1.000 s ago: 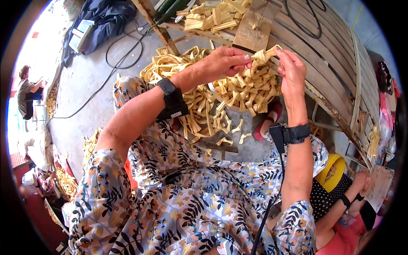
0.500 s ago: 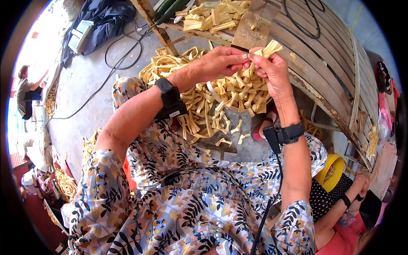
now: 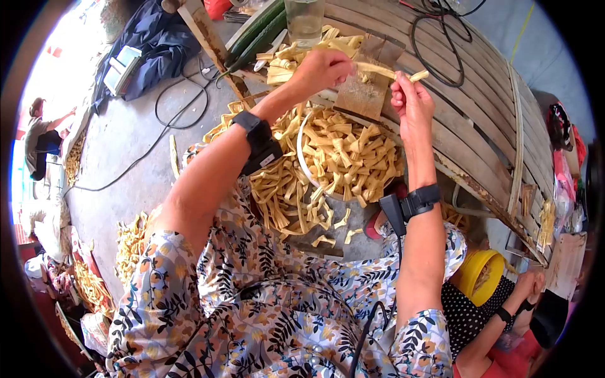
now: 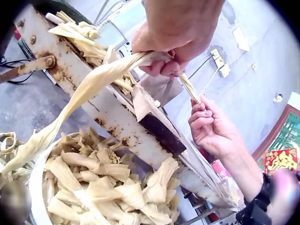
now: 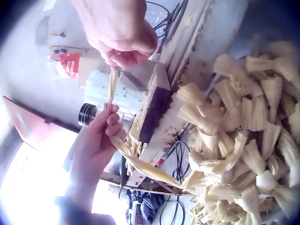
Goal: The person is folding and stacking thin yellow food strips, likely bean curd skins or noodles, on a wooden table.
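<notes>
My left hand (image 3: 324,69) is curled round a pale yellow strip (image 4: 101,79), and my right hand (image 3: 414,104) pinches it near one end between thumb and fingers. A stretch runs nearly straight between them, with a short end poking out past my right fingertips. From my left hand the long tail hangs down past the bench's rusty frame (image 4: 112,133) toward the white rim (image 3: 304,151) of a bucket.

The bucket sits below my hands, closer to my body, heaped with knotted pieces (image 3: 350,151); loose strips (image 3: 277,198) lie below my left hand. A wooden board (image 3: 361,99) shows behind the stretch between my hands, and a glass jar (image 3: 304,22) stands beyond my left.

I'd judge the strip could split if I pulled my hands apart too hard, since it looks thin and creased. The short end could slide out of my right pinch, as little sticks out past it. The tail might snag on that rough frame, or drag pieces off the heap if swung across it.
</notes>
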Demonstrator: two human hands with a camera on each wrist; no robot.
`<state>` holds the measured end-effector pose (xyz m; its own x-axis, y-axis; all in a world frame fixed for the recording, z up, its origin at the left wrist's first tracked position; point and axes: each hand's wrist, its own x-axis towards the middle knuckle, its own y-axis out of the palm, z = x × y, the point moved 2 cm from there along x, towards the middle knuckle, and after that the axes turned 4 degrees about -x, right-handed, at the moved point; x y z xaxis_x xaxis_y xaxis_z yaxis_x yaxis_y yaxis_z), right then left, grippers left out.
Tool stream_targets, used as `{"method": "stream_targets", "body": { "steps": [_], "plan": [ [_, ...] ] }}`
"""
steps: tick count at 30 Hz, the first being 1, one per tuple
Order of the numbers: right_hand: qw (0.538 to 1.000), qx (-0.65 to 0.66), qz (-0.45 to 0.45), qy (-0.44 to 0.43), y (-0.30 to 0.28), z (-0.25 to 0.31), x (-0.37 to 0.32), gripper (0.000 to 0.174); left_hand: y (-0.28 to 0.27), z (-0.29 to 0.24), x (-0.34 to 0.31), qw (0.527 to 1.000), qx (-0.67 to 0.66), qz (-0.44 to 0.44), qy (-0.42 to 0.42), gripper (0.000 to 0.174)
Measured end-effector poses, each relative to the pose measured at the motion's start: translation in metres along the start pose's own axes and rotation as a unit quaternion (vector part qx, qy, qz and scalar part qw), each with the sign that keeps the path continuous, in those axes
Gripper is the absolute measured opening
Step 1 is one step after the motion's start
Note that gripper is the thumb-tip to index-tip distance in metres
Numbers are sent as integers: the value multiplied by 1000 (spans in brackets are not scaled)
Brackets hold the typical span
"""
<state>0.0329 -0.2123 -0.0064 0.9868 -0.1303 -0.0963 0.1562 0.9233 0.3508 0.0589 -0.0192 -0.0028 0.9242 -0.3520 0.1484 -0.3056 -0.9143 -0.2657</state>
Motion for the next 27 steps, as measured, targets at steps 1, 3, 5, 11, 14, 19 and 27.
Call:
{"method": "stream_targets", "body": {
  "steps": [1,3,5,11,14,19,27],
  "plan": [
    [1000,-1,-11,-8,3,-1,6,12,-1,-1,6,999,12,-29,8,19],
    [999,3,-26,-25,6,-3,16,12,0,2,16,996,26,-79,25,20],
    [999,0,-36,-27,7,-3,24,12,2,10,26,994,13,-97,38,21],
    [998,-2,-52,-26,5,-11,33,13,4,11,31,992,32,-119,15,19],
    [996,-56,-62,-26,2,-21,39,13,10,26,34,987,65,-143,25,16],
    [977,-165,-126,-39,-18,-16,26,13,-1,27,22,986,70,-148,-25,13],
    [894,-426,140,24,-11,12,-40,27,9,-15,-25,998,-14,51,-30,12]
  ]
}}
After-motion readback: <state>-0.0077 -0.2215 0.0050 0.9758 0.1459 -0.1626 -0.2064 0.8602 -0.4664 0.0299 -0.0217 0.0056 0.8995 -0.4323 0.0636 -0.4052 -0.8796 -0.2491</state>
